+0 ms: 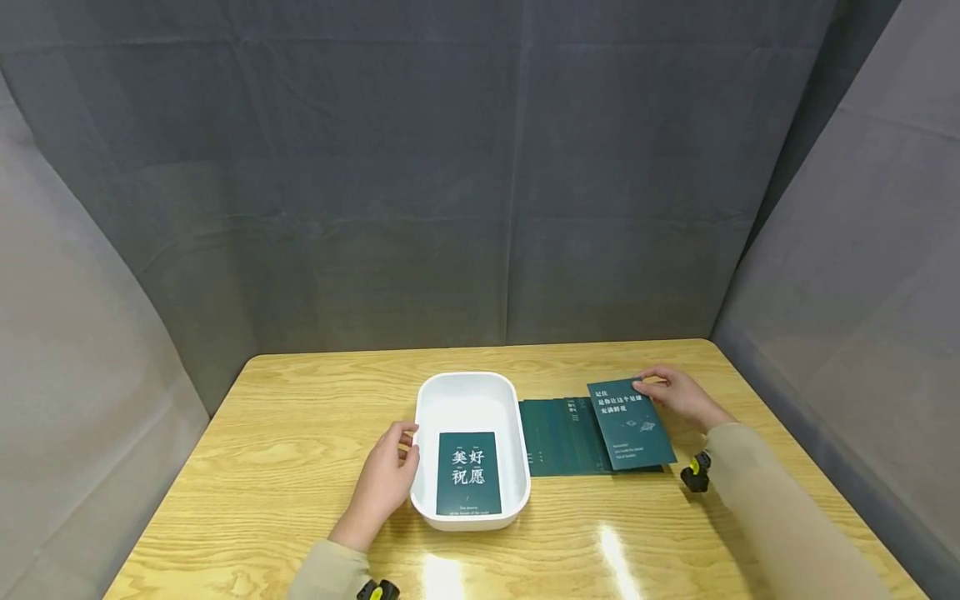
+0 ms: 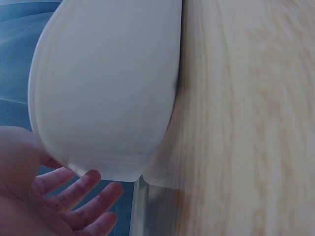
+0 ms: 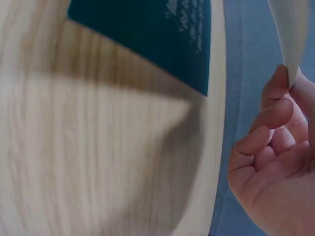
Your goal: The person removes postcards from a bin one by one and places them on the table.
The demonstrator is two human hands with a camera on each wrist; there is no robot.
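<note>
Nearest us, our left hand rests against the left wall of the white tray with fingers relaxed and fairly straight, gripping nothing; we judge it is there to steady the tray so it does not slide on the glossy wooden table. The left wrist view agrees, showing the loose fingers just beside the tray's rounded outer wall. Inside the tray one dark green card lies flat, printed face up, towards the near end of the floor. Just right of the tray, a fanned row of green cards sits on the table, spread so that each edge can be picked off. Farther out, our right hand pinches the far corner of the top card, which lies tilted across the row's right end. In the right wrist view the curled fingertips close on a thin pale edge, a light grip suited to a single sheet. Grey cloth hangs behind the table.
</note>
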